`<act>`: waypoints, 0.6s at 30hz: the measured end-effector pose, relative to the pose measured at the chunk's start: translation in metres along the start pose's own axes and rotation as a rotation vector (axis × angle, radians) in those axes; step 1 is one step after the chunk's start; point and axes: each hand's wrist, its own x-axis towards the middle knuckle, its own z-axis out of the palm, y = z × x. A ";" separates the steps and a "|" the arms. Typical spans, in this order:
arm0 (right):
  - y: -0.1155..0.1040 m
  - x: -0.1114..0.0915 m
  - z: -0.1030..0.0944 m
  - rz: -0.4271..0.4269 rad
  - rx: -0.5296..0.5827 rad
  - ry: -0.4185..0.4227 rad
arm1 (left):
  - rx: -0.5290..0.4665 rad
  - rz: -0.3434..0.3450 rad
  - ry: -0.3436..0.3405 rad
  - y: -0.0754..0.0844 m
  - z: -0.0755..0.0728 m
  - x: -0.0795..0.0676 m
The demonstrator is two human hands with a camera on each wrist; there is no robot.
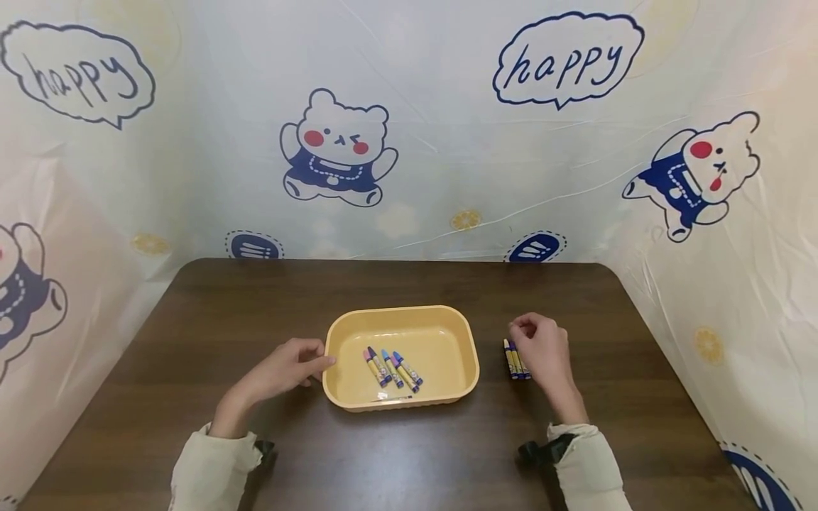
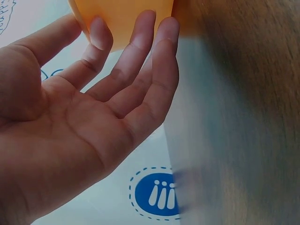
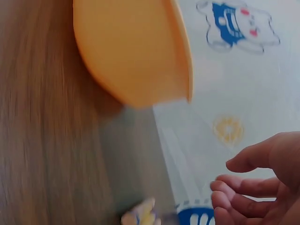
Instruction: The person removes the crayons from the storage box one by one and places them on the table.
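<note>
My left hand (image 1: pixel 284 369) holds the left end of a yellow plastic tray (image 1: pixel 441 309), thumb over the rim and fingers along the outer wall (image 2: pixel 124 23). Inside the tray lies a loose group of wrapped crayons (image 1: pixel 385 369), with pink, purple and blue tips. To the right of the tray my right hand (image 1: pixel 543 351) hovers over a small row of crayons (image 1: pixel 513 362) on the table, partly covering it. In the right wrist view its thumb and fingers (image 3: pixel 251 159) are slightly bent and apart, with nothing between them; the crayon row (image 3: pixel 143 213) shows blurred below.
The dark wooden table (image 1: pixel 396 461) carries the tray near its middle. Behind it and at both sides hangs a pale sheet (image 1: pixel 441 156) printed with bears and "happy" bubbles. A dark strap (image 1: pixel 548 451) sits at the right wrist, beside a cream sleeve (image 1: pixel 591 472).
</note>
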 end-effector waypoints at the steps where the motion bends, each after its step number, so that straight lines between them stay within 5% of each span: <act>1: -0.006 -0.002 0.001 -0.018 0.011 0.019 | 0.002 0.003 0.001 0.000 0.000 0.000; 9: -0.055 -0.020 -0.001 -0.239 0.117 0.065 | 0.007 0.021 -0.008 -0.001 0.001 0.002; 14: -0.087 -0.025 0.014 -0.314 0.146 -0.022 | 0.018 0.018 -0.002 0.000 0.000 0.002; 18: -0.104 -0.024 0.039 -0.345 0.100 -0.181 | 0.015 0.009 0.000 -0.001 0.000 0.000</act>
